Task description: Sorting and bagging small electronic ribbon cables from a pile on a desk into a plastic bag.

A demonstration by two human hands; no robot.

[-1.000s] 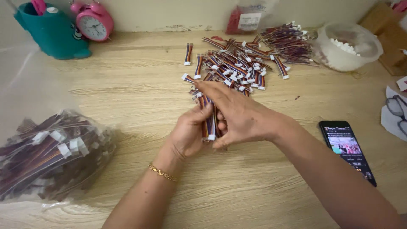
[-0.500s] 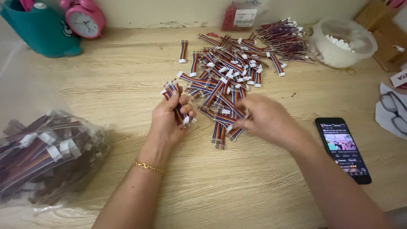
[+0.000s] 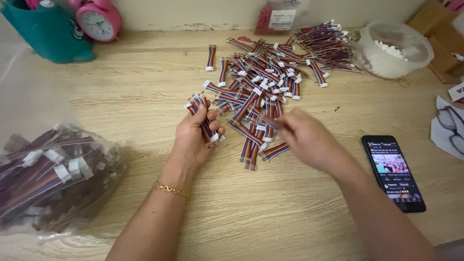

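**Sorting short ribbon cables on a wooden worktop**

A pale wood-grain worktop [image 3: 121, 96] fills the view, its far edge against a light wall. Near the middle, the left hand [image 3: 195, 140] is closed in a fist around a small bundle of striped multicoloured ribbon cables with white plastic connectors [image 3: 203, 118], their ends sticking out above and below the fingers. Just beside it, the right hand [image 3: 309, 142] is blurred; its fingertips touch the loose pile of the same cables [image 3: 261, 87], but whether they pinch one cannot be told. At the left edge lies a clear plastic bag packed with cables [image 3: 48, 179]. Near the right edge rests a black smartphone with a lit screen [image 3: 394, 171]. Towards the far right corner stands a translucent white plastic tub [image 3: 394, 48]; in the far left corner, a pink alarm clock [image 3: 96, 19].
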